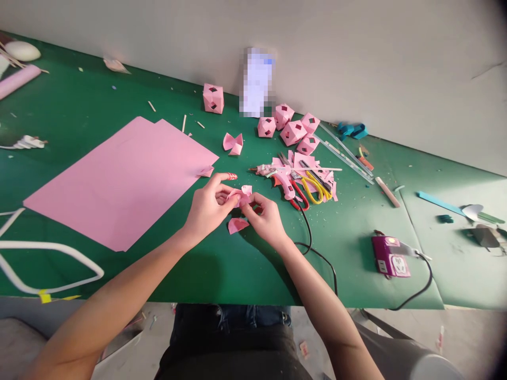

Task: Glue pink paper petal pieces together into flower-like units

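Note:
My left hand [208, 205] and my right hand [266, 217] meet over the green table [237, 269], both pinching a small folded pink paper piece [241, 195] between thumb and fingers. My left index finger sticks out above it. Another small pink folded piece [236, 225] lies on the table just below my hands. A large pink paper sheet [119, 179] lies to the left of my left hand.
Several folded pink paper cubes [293, 131] and one apart [213, 98] stand near the wall. A pink glue gun [283, 179], scissors [312, 187], paper scraps and a ruler [344, 155] lie right of my hands. A purple power socket [390, 257] with a black cable sits at right.

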Motion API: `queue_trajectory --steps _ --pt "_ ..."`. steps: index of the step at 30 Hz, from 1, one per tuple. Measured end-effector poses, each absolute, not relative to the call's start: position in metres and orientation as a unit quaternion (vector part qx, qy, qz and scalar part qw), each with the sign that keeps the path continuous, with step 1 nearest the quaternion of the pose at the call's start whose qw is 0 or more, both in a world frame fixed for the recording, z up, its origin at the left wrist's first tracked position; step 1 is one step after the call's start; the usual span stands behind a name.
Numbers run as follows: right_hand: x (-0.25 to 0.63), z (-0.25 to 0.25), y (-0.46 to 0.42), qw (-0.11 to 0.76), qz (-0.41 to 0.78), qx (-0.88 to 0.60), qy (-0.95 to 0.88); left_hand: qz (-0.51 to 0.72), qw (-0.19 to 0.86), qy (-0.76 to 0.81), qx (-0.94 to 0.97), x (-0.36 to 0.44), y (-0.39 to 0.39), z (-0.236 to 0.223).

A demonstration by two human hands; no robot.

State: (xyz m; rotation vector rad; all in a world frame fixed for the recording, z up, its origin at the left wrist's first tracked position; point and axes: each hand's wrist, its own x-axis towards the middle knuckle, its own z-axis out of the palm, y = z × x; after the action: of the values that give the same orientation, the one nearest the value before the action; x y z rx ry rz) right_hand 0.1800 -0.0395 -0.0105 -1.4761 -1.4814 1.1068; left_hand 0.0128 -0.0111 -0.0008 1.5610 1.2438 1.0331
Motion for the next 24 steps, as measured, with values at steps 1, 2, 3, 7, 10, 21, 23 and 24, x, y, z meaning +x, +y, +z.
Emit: queue_trajectory --steps 1,2,3,7,10,21,23,24 --pt "0.179 -0.01 -0.04 0.384 0.426 -0.581 -0.577 0.415 0.432 0.501 0.625 0.013 -0.011 -0.001" --pt "0.179 -0.01 -0.04 0.394 0.407 -0.587 -0.579 0.413 0.431 0.502 0.625 0.012 -0.01 0.0" --pt "0.179 -0.01 -0.04 0.407 0.379 -0.591 -0.584 0.409 0.431 0.504 0.627 0.012 -0.01 0.0" --pt "0.183 -0.012 -0.038 0.442 0.261 -0.586 -0.627 0.379 0.456 0.496 0.635 0.011 -0.011 0.001" --pt "0.185 -0.011 -0.038 0.452 0.231 -0.578 -0.639 0.372 0.468 0.485 0.639 0.012 -0.013 0.001" --pt "0.191 -0.014 -0.034 0.462 0.289 -0.624 -0.561 0.416 0.467 0.519 0.583 0.011 -0.006 -0.003" --pt "0.205 -0.016 -0.026 0.456 0.19 -0.664 -0.561 0.421 0.46 0.523 0.58 0.01 -0.004 -0.004" --pt "0.214 -0.019 -0.022 0.443 0.121 -0.685 -0.566 0.427 0.455 0.523 0.581 0.009 -0.003 -0.004"
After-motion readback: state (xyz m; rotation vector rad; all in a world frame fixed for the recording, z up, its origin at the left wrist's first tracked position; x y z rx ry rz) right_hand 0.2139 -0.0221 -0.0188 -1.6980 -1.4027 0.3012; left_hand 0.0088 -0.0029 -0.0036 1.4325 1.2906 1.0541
